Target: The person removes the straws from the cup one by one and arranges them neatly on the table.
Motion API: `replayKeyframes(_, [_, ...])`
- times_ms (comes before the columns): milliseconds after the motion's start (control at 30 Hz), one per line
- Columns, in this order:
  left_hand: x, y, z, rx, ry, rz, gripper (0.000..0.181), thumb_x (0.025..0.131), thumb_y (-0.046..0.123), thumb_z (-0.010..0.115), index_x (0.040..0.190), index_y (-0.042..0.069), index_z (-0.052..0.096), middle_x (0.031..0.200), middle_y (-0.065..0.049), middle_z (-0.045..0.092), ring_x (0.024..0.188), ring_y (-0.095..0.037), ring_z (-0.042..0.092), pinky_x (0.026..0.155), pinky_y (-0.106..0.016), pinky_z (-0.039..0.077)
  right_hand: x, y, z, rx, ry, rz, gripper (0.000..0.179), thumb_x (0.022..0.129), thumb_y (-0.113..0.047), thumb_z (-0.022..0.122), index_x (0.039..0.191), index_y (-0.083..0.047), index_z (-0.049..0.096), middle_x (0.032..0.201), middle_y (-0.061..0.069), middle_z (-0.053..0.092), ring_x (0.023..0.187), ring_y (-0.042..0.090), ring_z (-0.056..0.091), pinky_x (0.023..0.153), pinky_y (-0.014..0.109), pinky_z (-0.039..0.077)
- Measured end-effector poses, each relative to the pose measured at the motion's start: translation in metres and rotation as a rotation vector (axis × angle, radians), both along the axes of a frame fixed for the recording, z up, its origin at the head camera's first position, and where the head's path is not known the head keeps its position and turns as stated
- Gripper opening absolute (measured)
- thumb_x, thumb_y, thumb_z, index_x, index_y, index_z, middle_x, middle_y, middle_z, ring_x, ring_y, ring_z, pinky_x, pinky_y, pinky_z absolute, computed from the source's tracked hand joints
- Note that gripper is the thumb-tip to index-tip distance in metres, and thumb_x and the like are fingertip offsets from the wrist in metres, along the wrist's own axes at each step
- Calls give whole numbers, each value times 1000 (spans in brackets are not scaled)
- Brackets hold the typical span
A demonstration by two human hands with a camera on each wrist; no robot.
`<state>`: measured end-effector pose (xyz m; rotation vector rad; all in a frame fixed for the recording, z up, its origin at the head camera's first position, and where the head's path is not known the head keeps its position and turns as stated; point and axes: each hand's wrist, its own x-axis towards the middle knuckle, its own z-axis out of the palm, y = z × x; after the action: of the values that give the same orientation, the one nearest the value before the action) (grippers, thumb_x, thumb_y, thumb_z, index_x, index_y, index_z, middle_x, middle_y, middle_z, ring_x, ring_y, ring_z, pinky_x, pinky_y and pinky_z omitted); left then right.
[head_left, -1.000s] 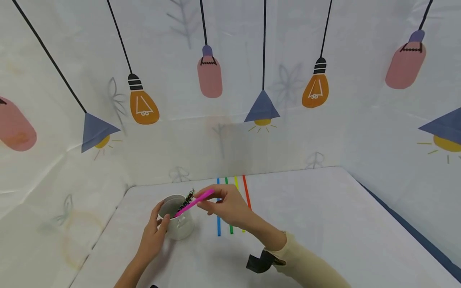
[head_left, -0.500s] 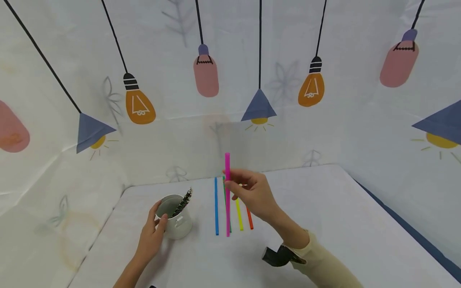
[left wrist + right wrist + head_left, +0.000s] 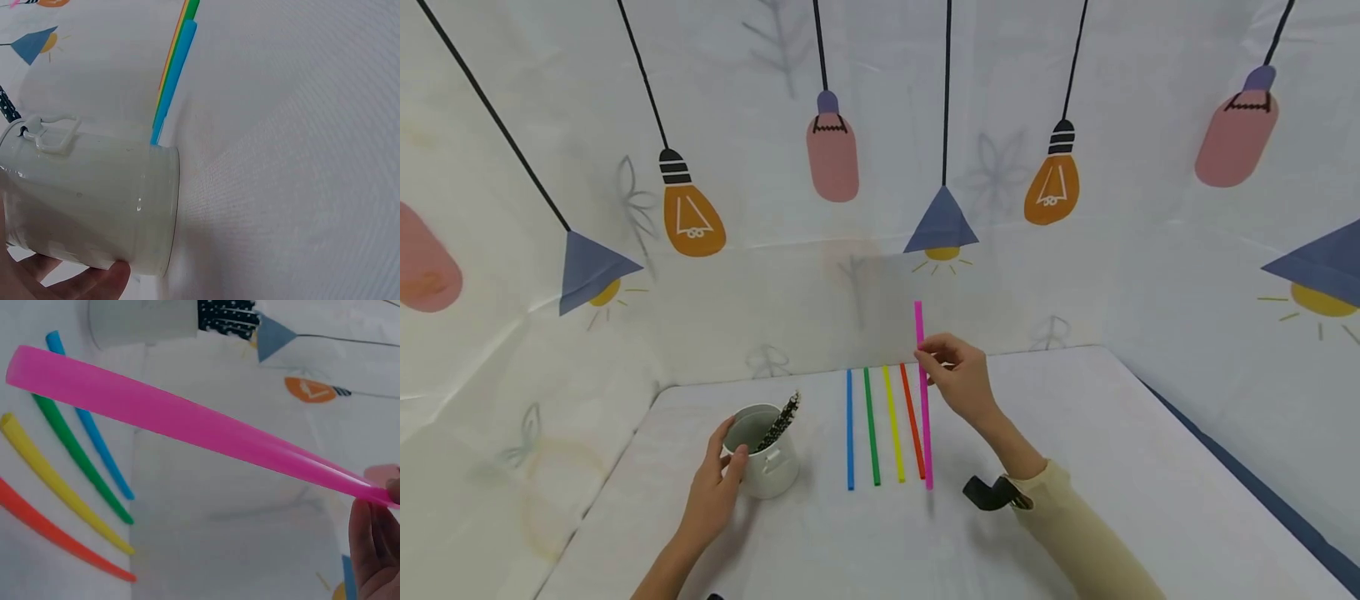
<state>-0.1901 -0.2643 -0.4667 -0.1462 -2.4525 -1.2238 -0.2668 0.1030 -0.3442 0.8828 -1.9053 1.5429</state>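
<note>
My right hand [image 3: 964,385] pinches a pink drinking straw [image 3: 926,433], held nearly upright beside a red straw [image 3: 912,421]; in the right wrist view the pink straw [image 3: 156,412] crosses in front of the others. On the table lie a yellow straw [image 3: 892,425], a green straw [image 3: 872,429] and a blue straw [image 3: 850,429], roughly side by side. My left hand [image 3: 715,496] grips the left side of a white cup [image 3: 775,473] with a small looped handle. Black straws with white dots [image 3: 780,421] lean out of the cup; their lower ends are hidden.
The white table [image 3: 820,550] meets a cloth wall [image 3: 737,317] printed with hanging lamps just behind the straws. A black wrist camera [image 3: 988,493] sticks out from my right wrist above the table.
My right hand has lifted the pink straw out of the cup, turned it upright and carried it right, past the row of straws. My left hand stays on the cup.
</note>
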Motion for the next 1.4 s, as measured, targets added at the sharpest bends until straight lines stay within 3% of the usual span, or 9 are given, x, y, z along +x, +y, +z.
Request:
replayKeyframes(100, [0, -2, -2, 2, -5, 3, 54, 106, 32, 39, 154, 18, 21, 149, -26, 33, 119, -58, 44, 92, -68, 40, -22, 8, -18, 22, -91, 3, 10, 88, 7, 65, 98, 7, 67, 88, 21, 66, 65, 33, 62, 57, 43, 58])
replayKeyframes(233, [-1, -3, -3, 1, -3, 5, 54, 106, 32, 40, 154, 18, 21, 149, -26, 34, 119, -57, 45, 91, -68, 41, -49, 18, -42, 59, -298, 31, 16, 91, 0, 65, 107, 0, 67, 99, 16, 66, 74, 29, 64, 64, 40, 59])
replayKeyframes(400, [-1, -3, -1, -3, 10, 6, 53, 106, 31, 40, 154, 18, 22, 148, -26, 35, 119, -57, 46, 91, -68, 41, -65, 24, -56, 97, -450, 25, 19, 90, -2, 65, 109, -3, 66, 102, 13, 65, 82, 27, 64, 70, 33, 58])
replayKeyframes(600, [0, -3, 2, -1, 2, 4, 54, 106, 31, 39, 154, 18, 21, 149, -27, 33, 119, -59, 44, 90, -69, 41, -84, 25, -71, 112, -531, 1, 20, 90, -3, 66, 110, 0, 66, 100, 14, 64, 84, 25, 63, 71, 33, 58])
replayKeyframes(867, [-3, -3, -3, -2, -17, 6, 54, 106, 33, 39, 155, 20, 20, 150, -27, 32, 119, -58, 44, 91, -69, 39, -107, 22, -90, 118, -645, -38, 26, 89, -1, 66, 115, 6, 64, 99, 16, 63, 82, 22, 63, 71, 32, 58])
replayKeyframes(1200, [0, -1, -3, -2, -32, 8, 54, 106, 33, 40, 154, 17, 21, 150, -27, 32, 119, -58, 44, 91, -69, 40, -123, 14, -116, 177, -746, -96, 28, 90, -3, 65, 117, 7, 62, 102, 17, 64, 77, 20, 63, 69, 30, 57])
replayKeyframes(1400, [-2, -3, -3, -6, -29, 9, 54, 106, 34, 40, 155, 20, 20, 150, -26, 32, 120, -58, 43, 91, -69, 40, -130, 13, -122, 183, -792, -124, 28, 88, -2, 66, 115, 6, 64, 102, 17, 65, 76, 18, 63, 67, 29, 57])
